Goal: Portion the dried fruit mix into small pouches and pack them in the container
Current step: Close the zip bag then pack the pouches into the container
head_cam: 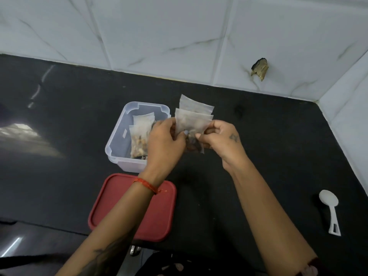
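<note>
A: Why are both hands so close together above the desk (258, 136)?

B: I think they work on one pouch (194, 126). The left hand (165, 144) pinches its left edge between thumb and fingers, and the right hand (221, 140) pinches the right edge. So each grip is pressed onto the thin film, not spread. The dried fruit mix (193, 145) sits in the bottom of this pouch, dark and lumpy, and the upper part is flat. Probably she is closing the top, but I cannot see the seal.

A: There are more pouches behind it?

B: Yes, some flat, translucent ones (196, 104) stick up behind the held pouch. I cannot tell if the hands hold them too or if they are empty.

A: And the container?

B: The container (117, 140) is a clear plastic box with rounded corners, just left of the hands. Two filled pouches (140, 134) lie already inside, one over the other, so the packing is partly done. Its red lid (159, 216) lies flat near the person, under the left forearm, out of the way. A white plastic spoon (329, 204) rests far right, well apart.
</note>
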Available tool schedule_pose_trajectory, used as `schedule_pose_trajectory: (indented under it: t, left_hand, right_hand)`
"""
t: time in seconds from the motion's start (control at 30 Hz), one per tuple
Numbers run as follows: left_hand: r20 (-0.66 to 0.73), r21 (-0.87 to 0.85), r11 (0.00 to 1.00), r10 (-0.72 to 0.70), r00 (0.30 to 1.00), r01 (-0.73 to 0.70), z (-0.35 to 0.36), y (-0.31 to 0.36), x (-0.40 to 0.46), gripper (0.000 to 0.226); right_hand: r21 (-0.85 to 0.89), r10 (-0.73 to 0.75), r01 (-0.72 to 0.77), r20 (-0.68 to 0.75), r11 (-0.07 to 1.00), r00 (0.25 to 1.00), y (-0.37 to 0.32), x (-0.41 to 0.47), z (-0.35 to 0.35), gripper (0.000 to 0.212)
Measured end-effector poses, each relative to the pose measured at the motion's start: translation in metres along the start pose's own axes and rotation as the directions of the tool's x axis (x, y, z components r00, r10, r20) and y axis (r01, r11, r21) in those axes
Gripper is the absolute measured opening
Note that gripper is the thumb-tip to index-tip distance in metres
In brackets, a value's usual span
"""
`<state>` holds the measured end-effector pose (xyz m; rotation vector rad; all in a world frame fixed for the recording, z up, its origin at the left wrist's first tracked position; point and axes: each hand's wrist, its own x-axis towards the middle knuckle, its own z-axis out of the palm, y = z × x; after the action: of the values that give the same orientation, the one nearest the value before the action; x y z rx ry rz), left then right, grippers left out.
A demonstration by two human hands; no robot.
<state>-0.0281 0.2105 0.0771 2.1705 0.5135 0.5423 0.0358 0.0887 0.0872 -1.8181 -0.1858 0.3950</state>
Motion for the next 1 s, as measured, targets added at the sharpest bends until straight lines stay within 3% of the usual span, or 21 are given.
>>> schedule_pose_trajectory:
  t: [0.23, 0.47, 0.53, 0.73, 0.83, 1.0]
  left_hand:
    - [-0.05, 0.038, 0.985, -0.167, 0.985, 0.169, -0.064, -0.023, 0.003, 0.017]
    - [-0.013, 0.255, 0.937, -0.244, 0.97, 0.239, -0.075, -0.058, 0.017, 0.024]
    - [0.035, 0.331, 0.916, -0.254, 0.967, 0.228, -0.074, -0.062, 0.019, 0.028]
    - [0.139, 0.501, 0.846, -0.29, 0.947, 0.185, -0.065, -0.07, 0.028, 0.015]
    - [0.179, 0.569, 0.809, -0.3, 0.937, 0.15, -0.063, -0.069, 0.031, 0.009]
    - [0.23, 0.621, 0.775, -0.324, 0.918, 0.118, -0.06, -0.067, 0.033, 0.011]
  right_hand:
    - [-0.261, -0.097, 0.11, 0.063, 0.959, 0.993, -0.023, 0.009, 0.07, 0.015]
    - [-0.668, -0.112, 0.195, 0.166, 0.718, 0.98, -0.033, 0.012, 0.108, 0.007]
    - [-0.717, -0.082, 0.205, 0.203, 0.667, 0.976, -0.036, 0.01, 0.113, 0.021]
    - [-0.795, -0.034, 0.246, 0.274, 0.555, 0.961, -0.041, 0.01, 0.123, 0.007]
    - [-0.809, -0.042, 0.253, 0.272, 0.531, 0.961, -0.039, 0.01, 0.127, 0.023]
    - [-0.839, -0.052, 0.26, 0.269, 0.477, 0.962, -0.036, 0.011, 0.132, 0.023]
